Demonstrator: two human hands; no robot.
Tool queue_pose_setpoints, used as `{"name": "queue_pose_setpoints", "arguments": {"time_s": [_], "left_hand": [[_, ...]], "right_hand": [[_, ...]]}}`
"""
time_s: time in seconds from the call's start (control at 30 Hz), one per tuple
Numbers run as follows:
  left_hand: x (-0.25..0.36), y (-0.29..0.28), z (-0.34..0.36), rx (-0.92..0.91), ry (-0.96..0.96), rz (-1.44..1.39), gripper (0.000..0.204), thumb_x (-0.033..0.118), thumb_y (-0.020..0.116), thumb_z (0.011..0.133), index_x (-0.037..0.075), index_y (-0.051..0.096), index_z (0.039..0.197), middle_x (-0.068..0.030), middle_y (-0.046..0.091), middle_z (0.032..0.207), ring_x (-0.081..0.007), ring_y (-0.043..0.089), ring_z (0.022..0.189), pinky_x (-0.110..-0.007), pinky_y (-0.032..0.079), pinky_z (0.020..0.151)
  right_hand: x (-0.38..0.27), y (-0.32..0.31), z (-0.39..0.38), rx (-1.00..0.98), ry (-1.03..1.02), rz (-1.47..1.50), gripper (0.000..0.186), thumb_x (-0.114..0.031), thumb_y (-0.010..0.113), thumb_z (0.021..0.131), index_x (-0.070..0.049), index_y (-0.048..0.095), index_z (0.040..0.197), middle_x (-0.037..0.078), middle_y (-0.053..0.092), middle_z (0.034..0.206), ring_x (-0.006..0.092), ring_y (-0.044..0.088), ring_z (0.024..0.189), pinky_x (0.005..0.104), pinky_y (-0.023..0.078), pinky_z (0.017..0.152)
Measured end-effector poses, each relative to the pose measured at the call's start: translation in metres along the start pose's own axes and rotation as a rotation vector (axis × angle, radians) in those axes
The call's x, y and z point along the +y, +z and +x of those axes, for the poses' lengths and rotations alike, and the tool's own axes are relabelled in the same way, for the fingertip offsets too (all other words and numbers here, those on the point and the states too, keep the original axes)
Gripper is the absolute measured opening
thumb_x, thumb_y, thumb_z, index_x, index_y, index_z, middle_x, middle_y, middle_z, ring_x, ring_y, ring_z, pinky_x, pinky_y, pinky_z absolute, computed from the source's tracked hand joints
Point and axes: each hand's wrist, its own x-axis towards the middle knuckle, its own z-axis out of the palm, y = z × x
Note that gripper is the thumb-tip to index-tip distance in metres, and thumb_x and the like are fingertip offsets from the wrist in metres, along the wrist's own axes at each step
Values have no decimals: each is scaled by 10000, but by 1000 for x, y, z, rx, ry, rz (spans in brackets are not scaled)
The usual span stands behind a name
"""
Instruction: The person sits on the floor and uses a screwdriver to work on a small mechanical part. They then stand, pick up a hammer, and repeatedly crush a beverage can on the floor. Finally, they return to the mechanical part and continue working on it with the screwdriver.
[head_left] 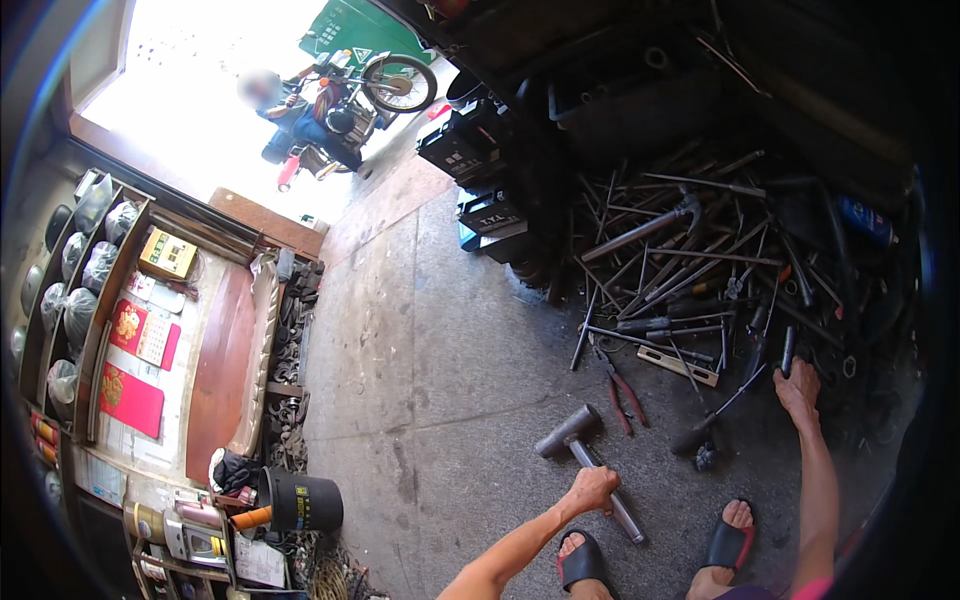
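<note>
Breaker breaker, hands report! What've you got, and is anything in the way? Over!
Left hand: gripping hammer. Right hand: gripping dark handle at edge of tool pile. Red-handled pliers beside hammer, maybe in the way.

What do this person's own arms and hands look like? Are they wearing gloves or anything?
No gloves: the left hand and right hand are both bare. The left forearm and right forearm are uncovered too, with no watch or bracelet visible. A bit of bright pink cloth, perhaps a sleeve, shows at the lower edge. Rings are too small to judge.
</note>
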Motion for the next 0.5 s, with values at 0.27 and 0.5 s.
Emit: {"name": "queue_pose_setpoints", "arguments": {"time_s": [0.27, 0.5], "left_hand": [[36, -17, 3, -363, -54, -462, 399, 392, 669, 743, -6, 674, 727, -128, 632, 595, -254, 636, 486, -327, 507, 434], [44, -31, -2, -271, -195, -656, 518, 455, 521, 853, -23, 663, 713, -140, 622, 586, -263, 628, 465, -322, 504, 410]], "right_hand": [[2, 2, 1, 5, -7, -3, 330, -272, 642, 755, 22, 581, 892, 265, 596, 881, 418, 577, 870, 487, 457, 781], [-2, 2, 2, -2, 7, 0, 318, -258, 649, 755, 28, 585, 880, 263, 604, 850, 429, 585, 844, 488, 468, 751]]}}
